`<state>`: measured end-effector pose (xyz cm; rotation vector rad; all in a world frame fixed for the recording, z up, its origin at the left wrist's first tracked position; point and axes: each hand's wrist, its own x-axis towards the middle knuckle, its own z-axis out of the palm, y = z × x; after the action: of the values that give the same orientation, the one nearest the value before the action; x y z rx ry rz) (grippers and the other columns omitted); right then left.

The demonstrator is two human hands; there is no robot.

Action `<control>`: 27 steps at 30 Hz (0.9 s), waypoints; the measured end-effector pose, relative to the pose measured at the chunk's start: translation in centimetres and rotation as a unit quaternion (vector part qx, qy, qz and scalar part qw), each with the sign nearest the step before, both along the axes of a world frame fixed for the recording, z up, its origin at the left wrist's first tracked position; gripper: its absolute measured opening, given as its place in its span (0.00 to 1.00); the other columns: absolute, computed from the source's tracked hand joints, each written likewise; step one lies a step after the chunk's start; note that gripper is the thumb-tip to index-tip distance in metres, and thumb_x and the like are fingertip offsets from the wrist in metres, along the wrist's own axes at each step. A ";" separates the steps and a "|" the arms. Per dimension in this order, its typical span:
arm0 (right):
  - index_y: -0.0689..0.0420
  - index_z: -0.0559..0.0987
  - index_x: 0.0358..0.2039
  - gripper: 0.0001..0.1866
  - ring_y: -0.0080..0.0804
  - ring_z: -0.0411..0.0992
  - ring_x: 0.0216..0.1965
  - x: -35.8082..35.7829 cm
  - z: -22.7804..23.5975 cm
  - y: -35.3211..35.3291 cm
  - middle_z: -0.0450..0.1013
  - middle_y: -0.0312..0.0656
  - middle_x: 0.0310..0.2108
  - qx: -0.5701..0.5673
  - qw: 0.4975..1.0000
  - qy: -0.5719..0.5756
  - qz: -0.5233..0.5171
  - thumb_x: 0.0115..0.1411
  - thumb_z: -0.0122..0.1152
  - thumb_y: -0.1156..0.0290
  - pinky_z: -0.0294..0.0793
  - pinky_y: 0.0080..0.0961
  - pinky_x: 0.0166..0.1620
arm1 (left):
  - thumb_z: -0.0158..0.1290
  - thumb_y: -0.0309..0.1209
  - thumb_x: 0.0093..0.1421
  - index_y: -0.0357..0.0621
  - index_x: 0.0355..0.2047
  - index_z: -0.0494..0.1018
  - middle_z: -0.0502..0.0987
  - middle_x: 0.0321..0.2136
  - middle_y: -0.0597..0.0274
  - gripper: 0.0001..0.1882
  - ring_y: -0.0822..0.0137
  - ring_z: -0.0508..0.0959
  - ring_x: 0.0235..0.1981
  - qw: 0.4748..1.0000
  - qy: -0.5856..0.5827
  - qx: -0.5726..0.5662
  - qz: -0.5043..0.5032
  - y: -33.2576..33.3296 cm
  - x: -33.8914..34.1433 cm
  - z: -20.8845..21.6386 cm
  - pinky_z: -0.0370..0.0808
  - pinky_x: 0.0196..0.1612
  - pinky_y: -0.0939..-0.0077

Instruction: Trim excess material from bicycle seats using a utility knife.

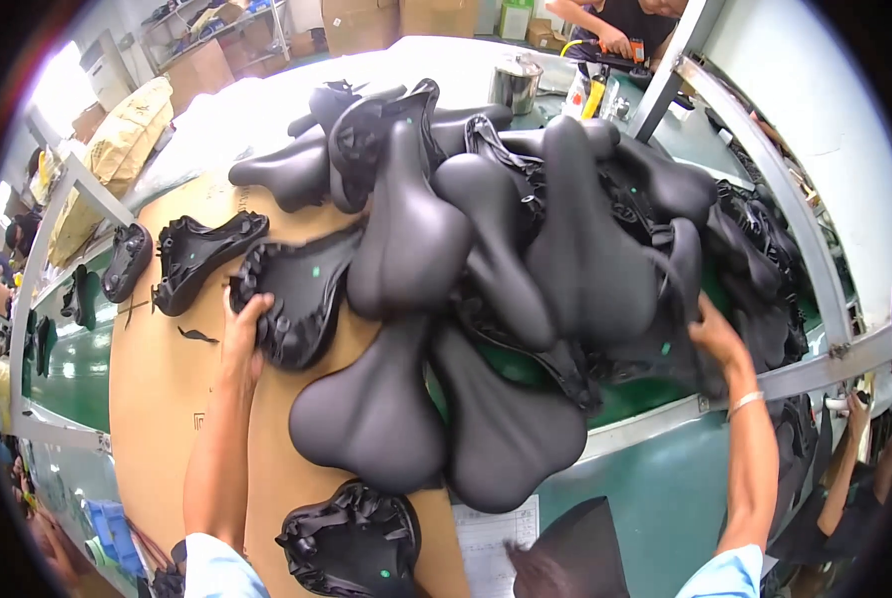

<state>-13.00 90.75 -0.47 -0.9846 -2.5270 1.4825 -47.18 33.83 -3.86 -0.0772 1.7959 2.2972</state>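
My left hand [244, 329] grips the edge of an upturned black bicycle saddle [311, 289], thumb over its rim. Its hollow underside, with ragged folded cover edges and a small green sticker, faces up. On the right, my right hand [717, 334] is closed on the edge of another dark saddle [645, 359], blurred, also with a green sticker; part of its fingers is hidden. Between my hands lies a heap of black saddles, some smooth side up, such as the large saddle [411, 234] and the front saddle [371, 409].
Cardboard [181, 399] covers the left of the green table, with more upturned saddles [201, 254] on it. One upturned saddle [351, 543] and a paper sheet [501, 538] lie near me. Metal frame posts [785, 199] flank the table. A metal can [516, 82] stands behind; other people work nearby.
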 end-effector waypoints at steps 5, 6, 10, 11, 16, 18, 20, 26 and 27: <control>0.63 0.45 0.68 0.62 0.47 0.60 0.60 4.1 4.8 -16.7 0.57 0.58 0.61 0.083 0.976 0.061 0.190 0.33 0.70 0.66 0.56 0.31 0.63 | 0.53 0.20 0.46 0.42 0.58 0.57 0.72 0.44 0.55 0.36 0.60 0.77 0.41 0.979 -0.145 -0.055 -0.131 -7.1 7.8 1.5 0.79 0.46 0.65; 0.61 0.44 0.68 0.63 0.50 0.61 0.59 4.3 4.9 -18.2 0.59 0.58 0.58 0.102 0.970 0.046 0.213 0.33 0.70 0.65 0.59 0.33 0.62 | 0.54 0.22 0.44 0.41 0.60 0.56 0.72 0.46 0.54 0.39 0.60 0.77 0.43 0.975 -0.146 -0.070 -0.152 -8.8 9.8 2.4 0.78 0.46 0.65; 0.56 0.44 0.69 0.63 0.52 0.66 0.43 5.6 12.0 -24.0 0.63 0.53 0.41 0.197 0.916 -0.071 0.341 0.33 0.71 0.62 0.69 0.41 0.47 | 0.58 0.21 0.41 0.36 0.59 0.61 0.71 0.51 0.52 0.40 0.62 0.75 0.47 0.934 -0.160 -0.183 -0.261 -14.1 15.3 6.3 0.74 0.51 0.68; 0.56 0.45 0.69 0.63 0.51 0.66 0.42 6.0 13.2 -25.1 0.63 0.53 0.40 0.201 0.905 -0.087 0.365 0.34 0.72 0.60 0.70 0.41 0.46 | 0.64 0.28 0.41 0.33 0.58 0.63 0.69 0.55 0.50 0.41 0.61 0.73 0.50 0.842 -0.260 -0.332 -0.336 -13.1 15.9 9.5 0.71 0.55 0.65; 0.52 0.66 0.60 0.41 0.47 0.69 0.43 3.4 14.9 -24.7 0.70 0.48 0.45 -0.030 0.832 0.011 0.554 0.46 0.73 0.59 0.71 0.36 0.46 | 0.58 0.48 0.53 0.44 0.59 0.66 0.69 0.57 0.46 0.36 0.49 0.69 0.57 0.569 0.126 -0.592 -0.557 -21.8 7.3 4.9 0.66 0.58 0.62; 0.55 0.80 0.43 0.21 0.43 0.72 0.44 -2.0 13.4 -20.1 0.77 0.38 0.43 0.093 0.866 0.024 0.491 0.48 0.71 0.63 0.69 0.36 0.51 | 0.57 0.39 0.53 0.49 0.38 0.79 0.78 0.37 0.51 0.14 0.53 0.78 0.41 0.396 0.103 -0.852 -0.327 -15.8 1.4 6.2 0.74 0.44 0.61; 0.55 0.77 0.48 0.27 0.45 0.70 0.48 -5.5 8.3 -12.1 0.74 0.44 0.46 0.449 0.856 0.142 0.214 0.43 0.69 0.70 0.69 0.38 0.53 | 0.62 0.32 0.47 0.54 0.53 0.68 0.74 0.41 0.49 0.30 0.50 0.76 0.43 0.595 0.410 -0.665 -0.188 -6.6 -3.3 7.4 0.74 0.44 0.57; 0.38 0.49 0.68 0.56 0.59 0.64 0.54 -15.0 -2.4 1.3 0.64 0.56 0.54 0.454 0.836 -0.301 -0.062 0.42 0.75 0.57 0.65 0.49 0.55 | 0.62 0.35 0.50 0.68 0.63 0.54 0.50 0.64 0.42 0.42 0.39 0.56 0.62 0.618 0.344 -0.702 -0.087 12.5 -10.3 5.5 0.63 0.56 0.37; 0.35 0.48 0.68 0.56 0.61 0.64 0.54 -16.4 -3.2 1.2 0.64 0.57 0.54 0.436 0.860 -0.254 -0.073 0.43 0.74 0.56 0.65 0.50 0.55 | 0.60 0.35 0.52 0.71 0.63 0.54 0.46 0.65 0.39 0.40 0.37 0.52 0.64 0.623 0.322 -0.708 -0.082 13.4 -11.4 4.6 0.61 0.55 0.31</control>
<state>-29.42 91.93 -3.64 -1.4077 -2.8337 -0.0846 -58.55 47.21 0.75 0.6854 3.2291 0.1769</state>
